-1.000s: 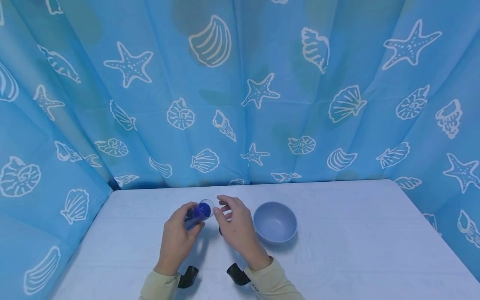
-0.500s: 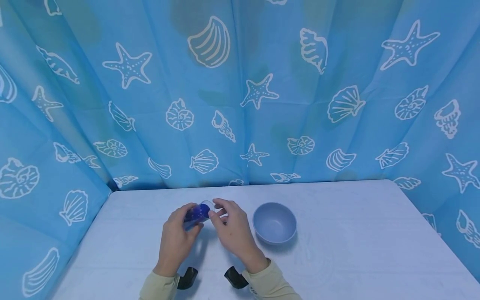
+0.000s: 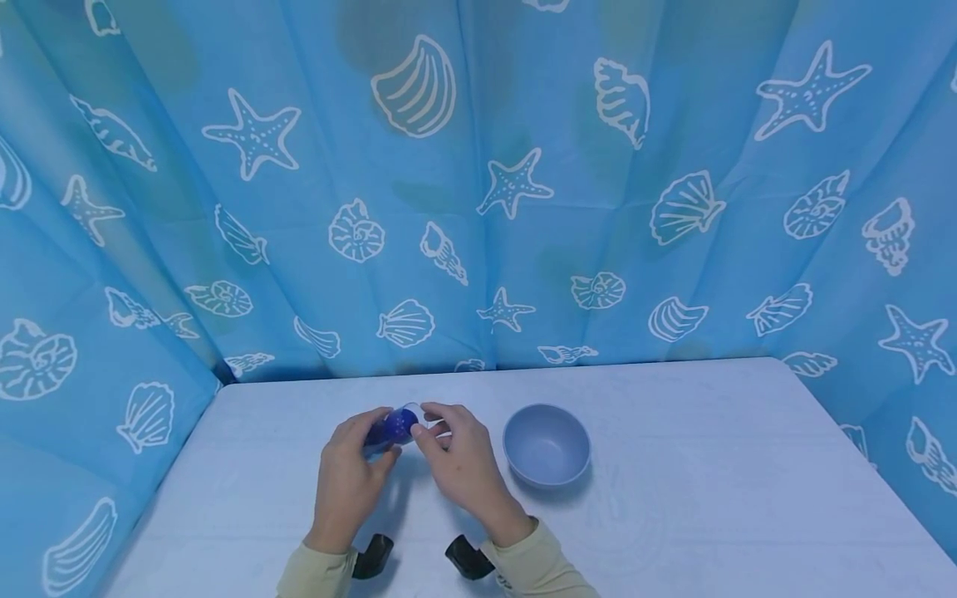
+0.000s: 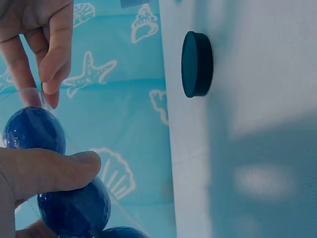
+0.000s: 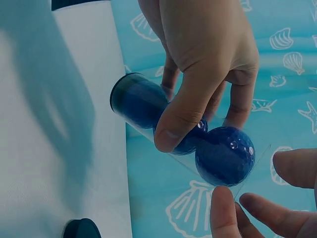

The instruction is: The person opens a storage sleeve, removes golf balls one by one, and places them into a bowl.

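Note:
My left hand point(image 3: 351, 465) grips a clear tube point(image 5: 173, 161) holding blue dimpled golf balls. Thumb and fingers wrap its middle, and the tube tilts with its open end toward my right hand. The foremost golf ball point(image 5: 225, 156) sits close to that open rim; two more show behind it in the right wrist view, down to the dark closed end. Around the open end, my right hand point(image 3: 463, 457) has its fingers spread loosely, one fingertip right at the front ball and the thumb apart from it. In the left wrist view, a black round cap point(image 4: 197, 64) is on the table.
A blue-grey bowl point(image 3: 547, 446) stands on the white-covered table point(image 3: 710, 465), just right of my right hand. Behind the table hangs a blue curtain point(image 3: 463, 191) with shell prints. Black wrist-worn devices point(image 3: 469, 556) stick out from the sleeves.
The tube has tipped further, its open end lowering toward my right hand, and the front ball sits nearer the rim. My right hand has shifted slightly left and down.

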{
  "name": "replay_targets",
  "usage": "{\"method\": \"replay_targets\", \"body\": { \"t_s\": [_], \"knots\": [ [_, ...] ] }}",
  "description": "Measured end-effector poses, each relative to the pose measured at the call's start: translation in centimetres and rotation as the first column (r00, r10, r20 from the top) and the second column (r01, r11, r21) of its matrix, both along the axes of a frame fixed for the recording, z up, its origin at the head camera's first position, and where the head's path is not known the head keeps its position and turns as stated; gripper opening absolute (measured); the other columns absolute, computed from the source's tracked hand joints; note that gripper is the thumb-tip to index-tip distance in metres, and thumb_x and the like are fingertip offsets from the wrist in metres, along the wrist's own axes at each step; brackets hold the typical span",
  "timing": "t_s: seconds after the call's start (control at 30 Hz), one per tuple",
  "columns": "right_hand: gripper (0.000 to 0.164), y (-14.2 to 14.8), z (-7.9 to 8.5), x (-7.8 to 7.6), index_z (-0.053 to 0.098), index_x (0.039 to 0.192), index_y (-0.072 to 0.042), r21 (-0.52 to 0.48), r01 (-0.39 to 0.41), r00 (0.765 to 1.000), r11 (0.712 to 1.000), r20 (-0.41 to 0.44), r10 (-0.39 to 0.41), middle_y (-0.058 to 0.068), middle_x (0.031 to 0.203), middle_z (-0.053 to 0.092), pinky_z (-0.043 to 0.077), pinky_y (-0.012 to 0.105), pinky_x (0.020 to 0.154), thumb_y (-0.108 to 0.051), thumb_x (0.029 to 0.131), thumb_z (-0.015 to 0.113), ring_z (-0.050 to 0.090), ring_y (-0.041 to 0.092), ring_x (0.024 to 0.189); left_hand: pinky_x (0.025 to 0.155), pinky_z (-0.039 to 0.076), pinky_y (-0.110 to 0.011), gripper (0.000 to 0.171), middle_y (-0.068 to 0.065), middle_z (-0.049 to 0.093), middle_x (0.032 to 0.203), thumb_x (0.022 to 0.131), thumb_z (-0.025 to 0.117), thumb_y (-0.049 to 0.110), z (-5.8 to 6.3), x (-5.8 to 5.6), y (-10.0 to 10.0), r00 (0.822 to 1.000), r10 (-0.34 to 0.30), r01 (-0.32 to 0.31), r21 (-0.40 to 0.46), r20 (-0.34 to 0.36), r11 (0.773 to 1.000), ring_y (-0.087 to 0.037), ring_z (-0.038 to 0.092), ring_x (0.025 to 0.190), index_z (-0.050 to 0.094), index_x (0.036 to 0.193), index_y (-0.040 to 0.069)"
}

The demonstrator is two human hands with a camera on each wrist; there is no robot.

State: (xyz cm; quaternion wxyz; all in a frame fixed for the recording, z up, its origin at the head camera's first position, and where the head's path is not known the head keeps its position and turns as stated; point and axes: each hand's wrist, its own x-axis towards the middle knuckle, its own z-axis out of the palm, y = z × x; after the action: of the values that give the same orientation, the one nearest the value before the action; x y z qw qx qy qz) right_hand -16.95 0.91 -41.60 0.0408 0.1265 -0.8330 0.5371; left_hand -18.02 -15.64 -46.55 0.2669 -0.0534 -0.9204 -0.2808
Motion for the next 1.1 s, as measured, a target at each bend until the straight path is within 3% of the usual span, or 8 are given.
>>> {"method": "replay_targets", "body": {
  "t_s": [0.1, 0.2, 0.43, 0.6, 1.1],
  "knots": [
    [0.044, 0.1, -0.2, -0.1, 0.054, 0.127, -0.013, -0.033, -0.005, 1.0, 0.999, 0.019, 0.006, 0.002, 0.116, 0.058, 0.05, 0.023, 0.079, -0.04, 0.092, 0.053, 0.055, 0.01, 0.094, 0.089, 0.047, -0.047, 0.055, -0.009, 0.06, 0.115, 0.067, 0.082, 0.006, 2.4, 1.1, 0.9, 0.999, 0.022, -0.022, 0.003, 0.024, 1.0, -0.028, 0.056, 0.107, 0.06, 0.117, 0.014],
    [0.045, 0.1, -0.3, -0.2, 0.055, 0.126, -0.013, -0.056, 0.001, 0.998, 0.998, 0.057, 0.002, 0.002, 0.114, 0.058, 0.051, 0.024, 0.08, -0.042, 0.091, 0.055, 0.056, 0.011, 0.095, 0.089, 0.047, -0.046, 0.053, -0.009, 0.06, 0.115, 0.067, 0.082, 0.006, 3.2, 1.5, 1.1, 0.998, 0.033, -0.033, -0.012, 0.046, 0.999, -0.028, 0.055, 0.108, 0.062, 0.115, 0.014],
    [0.054, 0.0, -0.6, -0.4, 0.055, 0.125, -0.013, -0.073, 0.034, 0.989, 0.997, 0.148, -0.022, 0.001, 0.115, 0.059, 0.052, 0.027, 0.077, -0.051, 0.086, 0.057, 0.056, 0.014, 0.097, 0.095, 0.041, -0.05, 0.052, -0.009, 0.059, 0.115, 0.068, 0.082, 0.007, 3.2, 1.6, 1.1, 0.997, 0.048, -0.043, -0.076, 0.055, 0.996, -0.029, 0.053, 0.109, 0.063, 0.115, 0.015],
    [0.056, 0.2, -0.5, -0.6, 0.056, 0.123, -0.012, -0.086, 0.03, 0.984, 0.996, 0.18, -0.014, 0.002, 0.113, 0.061, 0.053, 0.026, 0.072, -0.053, 0.083, 0.06, 0.057, 0.015, 0.096, 0.099, 0.034, -0.053, 0.052, -0.01, 0.058, 0.115, 0.067, 0.082, 0.006, 3.2, 1.7, 1.3, 0.998, 0.053, -0.05, -0.119, 0.021, 0.992, -0.03, 0.051, 0.11, 0.063, 0.115, 0.015],
    [0.053, 0.3, -1.0, -0.8, 0.058, 0.12, -0.014, -0.152, 0.036, 0.971, 0.988, 0.241, 0.002, 0.0, 0.11, 0.062, 0.054, 0.028, 0.073, -0.049, 0.08, 0.065, 0.058, 0.015, 0.096, 0.102, 0.029, -0.054, 0.053, -0.01, 0.059, 0.112, 0.065, 0.083, 0.003, 3.8, 2.0, 1.3, 0.996, 0.04, -0.056, -0.214, -0.08, 0.975, -0.028, 0.05, 0.109, 0.065, 0.114, 0.013]
  ]
}}
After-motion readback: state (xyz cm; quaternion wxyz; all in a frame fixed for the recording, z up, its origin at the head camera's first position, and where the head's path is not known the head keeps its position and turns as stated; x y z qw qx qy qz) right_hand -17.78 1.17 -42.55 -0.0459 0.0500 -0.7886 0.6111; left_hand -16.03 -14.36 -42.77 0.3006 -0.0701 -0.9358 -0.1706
